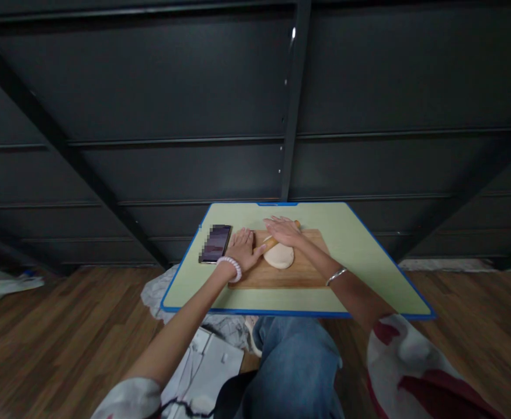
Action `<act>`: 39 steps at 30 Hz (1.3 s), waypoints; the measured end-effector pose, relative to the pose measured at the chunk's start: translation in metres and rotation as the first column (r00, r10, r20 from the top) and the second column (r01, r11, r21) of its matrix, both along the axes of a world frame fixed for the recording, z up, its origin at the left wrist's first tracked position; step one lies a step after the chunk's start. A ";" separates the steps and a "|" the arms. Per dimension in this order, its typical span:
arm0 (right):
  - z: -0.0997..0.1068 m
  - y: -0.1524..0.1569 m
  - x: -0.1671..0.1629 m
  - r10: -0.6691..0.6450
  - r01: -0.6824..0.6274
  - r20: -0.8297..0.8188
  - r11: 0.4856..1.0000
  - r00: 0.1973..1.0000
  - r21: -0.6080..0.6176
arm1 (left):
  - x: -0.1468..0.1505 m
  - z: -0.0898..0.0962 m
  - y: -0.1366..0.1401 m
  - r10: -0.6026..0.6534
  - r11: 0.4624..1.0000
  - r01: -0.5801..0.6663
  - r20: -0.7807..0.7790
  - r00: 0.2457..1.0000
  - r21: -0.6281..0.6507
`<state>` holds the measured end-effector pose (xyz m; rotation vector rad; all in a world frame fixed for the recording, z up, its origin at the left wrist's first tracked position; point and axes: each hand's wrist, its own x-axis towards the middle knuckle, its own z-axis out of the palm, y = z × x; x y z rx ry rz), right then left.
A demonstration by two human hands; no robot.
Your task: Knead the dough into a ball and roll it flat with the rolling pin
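A round, flattened piece of pale dough (279, 258) lies on a wooden cutting board (301, 280). Across its far left part, at a slant, rests a wooden rolling pin (272, 242). My right hand (284, 231) presses on the far side of the pin with its fingers stretched out flat, and the pin's tip shows just beyond it. At the near left end, my left hand (242, 251) lies with fingers extended and its thumb along the pin. What is under both palms is hidden.
The board sits on a pale green folding table (360, 273) with a blue edge. A phone (215, 244) lies left of the board. Behind stands a dark panelled wall (194, 87). On the wooden floor below are crumpled grey plastic (153, 294) and a white box (216, 361).
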<state>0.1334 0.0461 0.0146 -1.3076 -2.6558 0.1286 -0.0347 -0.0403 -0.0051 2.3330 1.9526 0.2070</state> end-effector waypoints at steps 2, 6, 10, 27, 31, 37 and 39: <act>0.001 -0.008 0.005 -0.004 0.004 0.007 1.000 1.000 0.028 | 0.004 -0.001 -0.004 -0.018 0.999 0.020 0.030 0.999 -0.047; -0.003 -0.023 0.016 -0.024 0.024 -0.001 0.995 1.000 0.102 | 0.012 -0.002 -0.014 -0.048 0.998 0.049 0.026 0.999 -0.035; -0.013 -0.033 0.028 -0.019 0.019 -0.001 0.975 1.000 0.222 | 0.020 -0.002 -0.024 -0.056 0.998 0.056 -0.014 0.998 0.008; -0.014 -0.105 0.071 -0.105 0.136 -0.128 0.955 0.986 0.265 | 0.023 -0.003 -0.048 -0.245 0.950 0.249 -0.042 0.969 0.191; -0.010 -0.121 0.079 -0.153 0.169 -0.089 0.962 0.984 0.214 | 0.017 -0.007 -0.048 -0.311 0.928 0.297 0.028 0.950 0.227; -0.018 -0.135 0.086 -0.145 0.184 -0.193 0.962 0.970 0.201 | 0.017 -0.007 -0.052 -0.330 0.926 0.277 0.195 0.924 0.257; -0.022 -0.140 0.087 -0.143 0.192 -0.219 0.956 0.965 0.220 | 0.017 -0.007 -0.054 -0.337 0.921 0.275 0.211 0.918 0.275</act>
